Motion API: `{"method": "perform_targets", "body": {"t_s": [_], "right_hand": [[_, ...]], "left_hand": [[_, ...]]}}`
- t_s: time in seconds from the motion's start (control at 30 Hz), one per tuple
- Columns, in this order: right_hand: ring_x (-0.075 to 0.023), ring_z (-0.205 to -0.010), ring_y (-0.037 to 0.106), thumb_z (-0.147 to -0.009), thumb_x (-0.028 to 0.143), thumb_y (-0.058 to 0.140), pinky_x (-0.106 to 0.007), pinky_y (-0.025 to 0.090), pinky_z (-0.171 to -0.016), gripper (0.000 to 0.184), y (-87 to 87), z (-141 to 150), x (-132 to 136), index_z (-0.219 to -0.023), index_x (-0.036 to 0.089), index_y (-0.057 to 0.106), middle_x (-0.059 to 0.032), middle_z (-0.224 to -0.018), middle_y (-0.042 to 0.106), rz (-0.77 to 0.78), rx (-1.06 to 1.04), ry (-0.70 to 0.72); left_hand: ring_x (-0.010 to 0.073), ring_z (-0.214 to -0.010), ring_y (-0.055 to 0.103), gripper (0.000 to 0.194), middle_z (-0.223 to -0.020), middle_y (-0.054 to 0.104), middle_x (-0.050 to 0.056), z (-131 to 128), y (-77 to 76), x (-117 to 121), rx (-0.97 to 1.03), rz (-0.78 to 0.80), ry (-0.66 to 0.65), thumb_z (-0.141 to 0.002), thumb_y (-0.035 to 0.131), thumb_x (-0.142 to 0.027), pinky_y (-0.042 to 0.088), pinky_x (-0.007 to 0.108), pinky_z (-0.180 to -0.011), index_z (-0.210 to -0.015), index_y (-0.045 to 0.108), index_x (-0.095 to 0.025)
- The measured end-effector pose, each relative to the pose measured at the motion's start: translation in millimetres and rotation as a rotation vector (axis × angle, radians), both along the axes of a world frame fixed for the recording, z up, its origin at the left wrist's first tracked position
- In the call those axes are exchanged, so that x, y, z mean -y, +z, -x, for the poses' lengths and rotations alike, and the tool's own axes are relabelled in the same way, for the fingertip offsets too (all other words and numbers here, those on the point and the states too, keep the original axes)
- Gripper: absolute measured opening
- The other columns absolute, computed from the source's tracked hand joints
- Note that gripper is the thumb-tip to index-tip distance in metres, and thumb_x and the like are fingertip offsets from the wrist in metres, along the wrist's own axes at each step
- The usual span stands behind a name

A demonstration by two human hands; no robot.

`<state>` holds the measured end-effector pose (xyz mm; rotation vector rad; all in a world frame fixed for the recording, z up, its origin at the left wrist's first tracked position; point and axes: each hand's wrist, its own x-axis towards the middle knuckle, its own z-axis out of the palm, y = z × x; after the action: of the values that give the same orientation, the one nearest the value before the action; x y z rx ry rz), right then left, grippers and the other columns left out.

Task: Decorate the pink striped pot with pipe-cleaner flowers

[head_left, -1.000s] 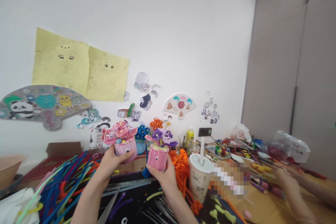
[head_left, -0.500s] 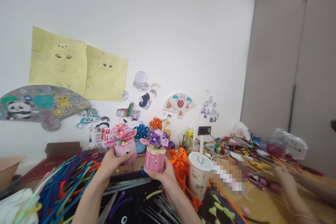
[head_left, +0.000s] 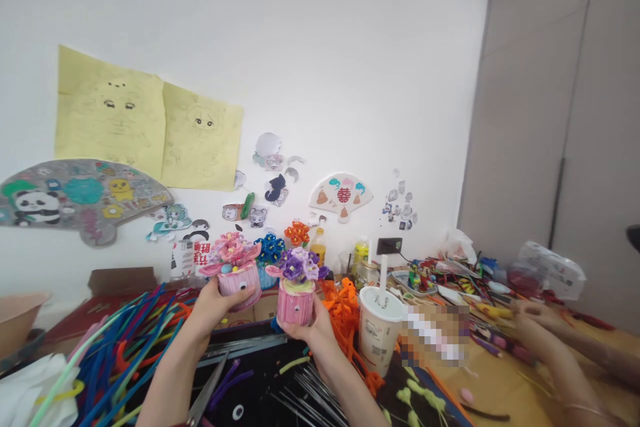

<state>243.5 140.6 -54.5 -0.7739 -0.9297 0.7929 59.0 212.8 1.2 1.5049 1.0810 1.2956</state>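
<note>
My left hand (head_left: 216, 305) is closed around a light pink flower pot (head_left: 239, 285) of pipe cleaners, with a googly eye, ear-like loops and pink flowers on top. Close beside it, a darker pink flower pot (head_left: 295, 303) with purple and lilac flowers is gripped by my right hand (head_left: 311, 328) from its lower right side. Both pots are upright and held above the black work surface. Behind them stand a blue pipe-cleaner flower (head_left: 270, 249) and an orange pipe-cleaner flower (head_left: 297, 233).
Colourful pipe cleaners (head_left: 130, 340) lie at left, near scissors (head_left: 209, 390). A lidded drink cup (head_left: 380, 333) with a straw stands right of my hands, beside orange pipe cleaners (head_left: 343, 313). Another person's hands (head_left: 535, 327) are over the table at far right.
Both pots stay in my hands, almost unmoved. The view shifts slightly, and the other person's hands at right have moved a little.
</note>
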Motion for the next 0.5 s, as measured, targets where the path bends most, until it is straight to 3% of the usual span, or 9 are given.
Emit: {"method": "perform_targets", "body": {"t_s": [0.23, 0.5], "right_hand": [[-0.0226, -0.078, 0.068, -0.037, 0.016, 0.087, -0.033, 0.053, -0.074, 0.068, -7.6, -6, -6, -0.101, 0.018, 0.064, -0.0031, -0.089, 0.075, -0.008, -0.029, -0.032], [-0.0256, -0.075, 0.07, -0.035, 0.019, 0.088, -0.038, 0.054, -0.074, 0.063, -7.5, -5, -6, -0.095, 0.018, 0.067, -0.003, -0.084, 0.077, -0.006, -0.042, -0.044]], "left_hand": [[0.031, -0.103, 0.062, 0.076, -0.108, 0.067, 0.015, 2, -0.2, -1, 0.031, -0.007, -0.066, -0.044, 0.082, -0.04, 0.055, 0.036, -0.083, -0.109, 0.054, -0.012], [0.0264, -0.093, 0.066, 0.07, -0.101, 0.069, 0.01, 11, 12.0, 16, 0.031, -0.008, -0.115, -0.044, 0.081, -0.034, 0.056, 0.029, -0.072, -0.106, 0.056, -0.013]]}}
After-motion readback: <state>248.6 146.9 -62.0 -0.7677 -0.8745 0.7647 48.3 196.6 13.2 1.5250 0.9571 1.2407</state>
